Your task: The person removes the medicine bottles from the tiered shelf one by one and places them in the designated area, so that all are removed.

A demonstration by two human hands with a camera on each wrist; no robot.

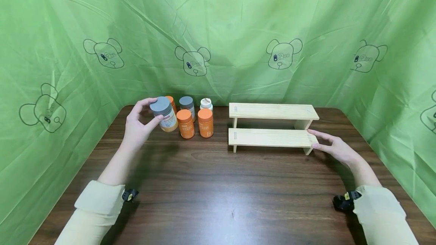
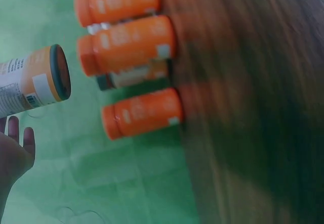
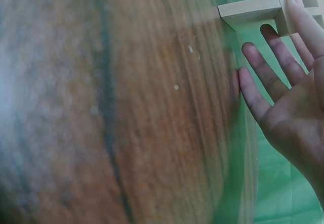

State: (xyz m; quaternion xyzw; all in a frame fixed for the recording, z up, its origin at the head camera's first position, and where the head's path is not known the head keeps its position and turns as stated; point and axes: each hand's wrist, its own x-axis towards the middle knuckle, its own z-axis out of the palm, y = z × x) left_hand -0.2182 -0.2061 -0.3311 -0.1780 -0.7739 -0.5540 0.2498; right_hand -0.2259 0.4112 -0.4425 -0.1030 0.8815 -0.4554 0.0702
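My left hand (image 1: 137, 126) is wrapped around one bottle (image 1: 164, 114) with a gray lid. I hold it tilted and lifted a bit off the table (image 1: 218, 196), at the left end of the bottle group. My thumb is on the front and my fingers curl over the back.

I count five more bottles standing on the table beside it. Three have orange lids (image 1: 185, 123), one has a gray lid (image 1: 187, 105), and one has a white lid (image 1: 206, 104). That makes six bottles in all.

There is one wooden shelf (image 1: 270, 124) with two steps, to the right of the bottles.

My right hand (image 1: 332, 146) is flat, fingers straight and a little spread. Its fingertips touch the right end of the low step. It holds nothing.
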